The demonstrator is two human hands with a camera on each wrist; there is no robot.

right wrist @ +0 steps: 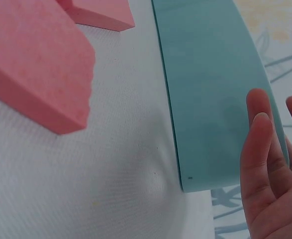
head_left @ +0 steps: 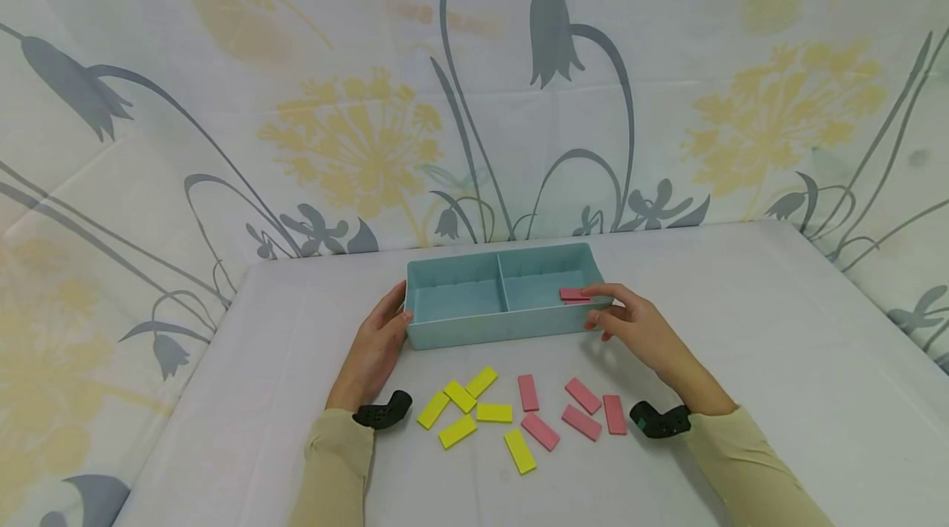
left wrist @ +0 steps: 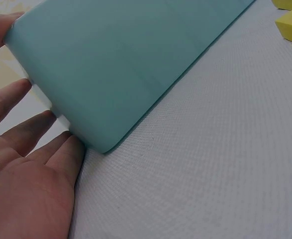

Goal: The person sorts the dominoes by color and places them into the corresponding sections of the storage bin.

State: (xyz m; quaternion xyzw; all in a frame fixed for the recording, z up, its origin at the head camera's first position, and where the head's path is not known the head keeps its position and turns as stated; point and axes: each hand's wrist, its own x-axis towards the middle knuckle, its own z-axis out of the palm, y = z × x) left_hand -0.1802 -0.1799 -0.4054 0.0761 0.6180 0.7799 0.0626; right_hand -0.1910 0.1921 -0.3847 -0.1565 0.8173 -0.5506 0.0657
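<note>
A light blue box (head_left: 460, 329) with two compartments stands at the table's middle. My left hand (head_left: 374, 350) rests against its left end, the fingers nearly straight along the outside and the thumb at the front corner. In the left wrist view the fingertips of my left hand (left wrist: 31, 164) touch the box's end (left wrist: 101, 74). My right hand (head_left: 638, 329) is at the right end, its index finger reaching over the rim beside pink blocks (head_left: 574, 294) in the right compartment. Its other fingers stay outside, before the box wall (right wrist: 215, 99), as the right wrist view shows my right hand (right wrist: 270, 179) gripping nothing.
Several yellow blocks (head_left: 494, 413) lie in front of the box on the white tablecloth (head_left: 460, 494). To their right are several pink blocks (head_left: 582, 422). The left compartment holds nothing. Patterned cloth (head_left: 489, 140) hangs behind the table.
</note>
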